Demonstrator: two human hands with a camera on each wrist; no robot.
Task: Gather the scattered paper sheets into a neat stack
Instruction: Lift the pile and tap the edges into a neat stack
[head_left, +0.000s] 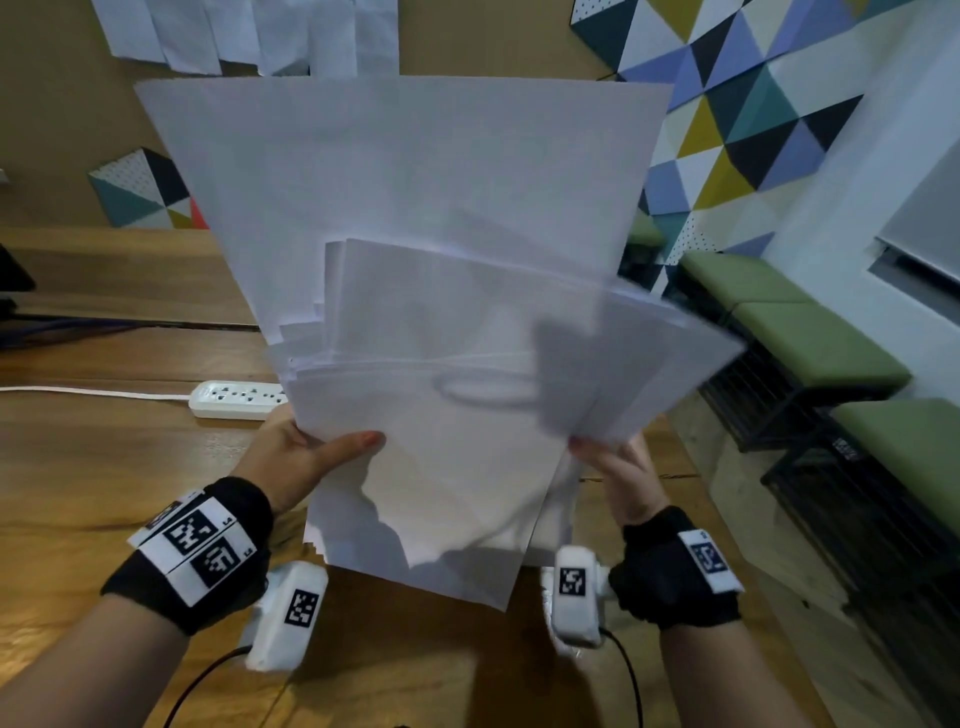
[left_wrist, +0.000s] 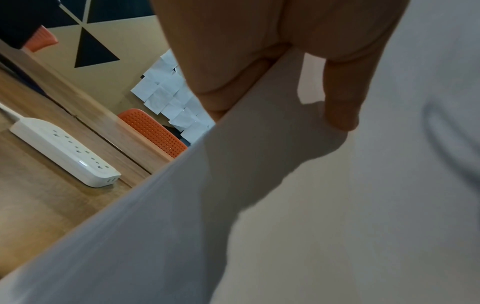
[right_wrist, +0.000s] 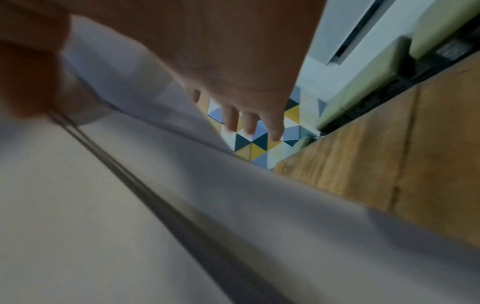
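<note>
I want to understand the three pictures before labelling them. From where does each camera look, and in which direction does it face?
Head: worn on the head, facing forward and down at the paper sheets over the wooden table; shows both forearms, left hand and right hand.
Left wrist: looks along the left hand, thumb on the sheets, toward the power strip.
Right wrist: looks along the right hand under blurred sheets, toward the triangle-patterned wall.
Shared: head and left wrist both show the power strip.
</note>
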